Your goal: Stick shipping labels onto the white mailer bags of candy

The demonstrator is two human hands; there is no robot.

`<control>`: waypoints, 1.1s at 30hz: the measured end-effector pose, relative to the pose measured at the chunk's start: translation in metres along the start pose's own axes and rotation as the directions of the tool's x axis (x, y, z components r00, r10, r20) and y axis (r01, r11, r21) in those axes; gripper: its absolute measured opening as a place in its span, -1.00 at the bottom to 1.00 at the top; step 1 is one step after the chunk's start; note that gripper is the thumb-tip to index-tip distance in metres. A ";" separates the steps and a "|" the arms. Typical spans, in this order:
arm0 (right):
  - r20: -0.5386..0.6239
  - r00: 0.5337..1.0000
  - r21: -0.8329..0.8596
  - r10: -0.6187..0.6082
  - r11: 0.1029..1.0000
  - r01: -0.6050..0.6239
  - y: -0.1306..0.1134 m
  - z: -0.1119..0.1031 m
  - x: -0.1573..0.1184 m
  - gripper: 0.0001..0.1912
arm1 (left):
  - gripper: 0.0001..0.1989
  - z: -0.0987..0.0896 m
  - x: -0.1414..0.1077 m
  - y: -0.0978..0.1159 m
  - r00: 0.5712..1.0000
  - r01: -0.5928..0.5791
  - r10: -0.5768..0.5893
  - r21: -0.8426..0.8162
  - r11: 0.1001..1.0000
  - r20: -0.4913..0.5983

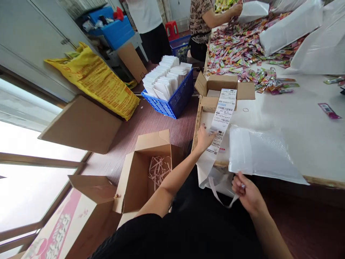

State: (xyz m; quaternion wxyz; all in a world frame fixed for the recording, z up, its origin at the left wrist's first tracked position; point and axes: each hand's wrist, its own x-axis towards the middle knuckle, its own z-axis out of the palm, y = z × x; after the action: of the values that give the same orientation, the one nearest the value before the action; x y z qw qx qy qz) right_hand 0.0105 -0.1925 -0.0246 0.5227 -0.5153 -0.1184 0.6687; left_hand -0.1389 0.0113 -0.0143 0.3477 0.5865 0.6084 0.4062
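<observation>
A long strip of printed labels (222, 114) runs from a small open carton (245, 91) down to the table's front edge. My left hand (204, 138) lies at the strip's left side, fingers apart, thumb touching the labels. To the right, a white plastic mailing bag (265, 153) rests flat, its lower edge slightly over the table edge. Just below the bag, my right hand (246, 192) has its fingers curled around the end of a thin white band (219, 199), which loops down to the left. Blank white backing (206, 165) hangs below the labels.
Small colourful packets (242, 50) are heaped on the white table (304, 133), with more white bags (292, 27) behind. Two people stand beyond. A blue crate (179, 99) of white envelopes and an open carton (134, 183) with paper strips are at the left.
</observation>
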 end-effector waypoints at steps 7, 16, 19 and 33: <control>0.080 0.970 0.061 -0.228 0.973 0.223 -0.027 0.051 -0.012 -0.61 | -0.31 -0.041 -0.099 0.021 0.817 0.229 0.117 -0.504 0.833 0.564; 0.095 0.872 -0.339 -0.480 0.808 0.482 -0.036 0.079 0.068 -0.51 | -0.69 -0.114 -0.101 -0.056 0.949 0.260 -0.253 -0.016 0.965 0.187; 0.142 0.825 -0.563 -0.547 0.641 0.522 -0.032 0.076 0.107 -0.47 | -0.75 -0.169 -0.086 -0.107 0.894 0.443 -0.381 0.328 0.835 -0.238; 0.115 0.794 -0.561 -0.597 0.621 0.548 -0.017 0.096 0.155 -0.45 | -0.62 -0.169 -0.077 -0.126 0.928 0.284 -0.210 0.220 0.933 -0.308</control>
State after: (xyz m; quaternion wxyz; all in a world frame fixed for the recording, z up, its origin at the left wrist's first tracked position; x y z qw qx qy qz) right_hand -0.0450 -0.0211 -0.0583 0.5347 -0.6087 -0.4476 0.3785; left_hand -0.3397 -0.0781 -0.0600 0.2267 0.4819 0.7689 0.3539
